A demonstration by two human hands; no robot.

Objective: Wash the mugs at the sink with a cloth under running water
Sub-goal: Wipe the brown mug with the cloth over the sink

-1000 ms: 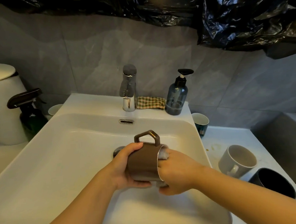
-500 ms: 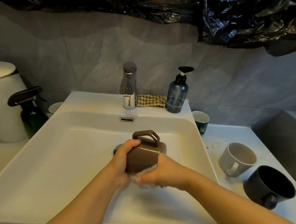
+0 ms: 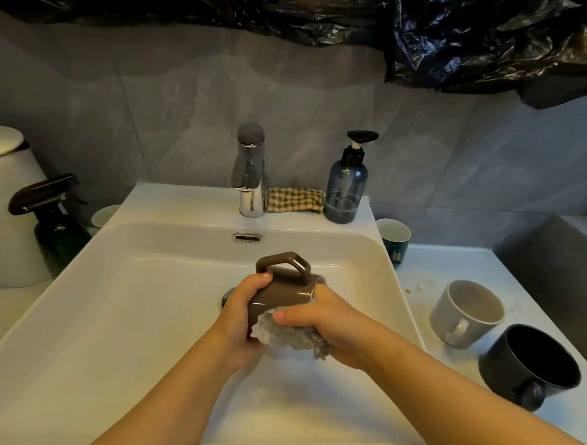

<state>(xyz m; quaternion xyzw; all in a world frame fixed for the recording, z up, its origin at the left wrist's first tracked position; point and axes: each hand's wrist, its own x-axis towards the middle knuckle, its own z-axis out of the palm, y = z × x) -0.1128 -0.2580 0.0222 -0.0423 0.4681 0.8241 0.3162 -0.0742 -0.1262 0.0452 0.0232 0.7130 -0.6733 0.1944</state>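
Brown mug (image 3: 282,292) lies on its side with its handle pointing up, held above the middle of the white sink (image 3: 119,299), over the drain. I see the left hand (image 3: 242,313) curled round the mug's base end. The right hand (image 3: 328,326) clutches a grey cloth (image 3: 284,335) pressed against the mug's underside near its rim, so both hands meet at the mug.

On the sink's back ledge stand a chrome faucet (image 3: 250,170), a folded checked cloth (image 3: 296,198) and a blue soap dispenser (image 3: 346,185), side by side. Right of the sink, on the worktop (image 3: 457,264), sit a teal mug (image 3: 395,239), a grey mug (image 3: 467,312) and a black mug (image 3: 530,363). Left of the sink stands a dark spray bottle (image 3: 54,221). I cannot tell whether water is running.
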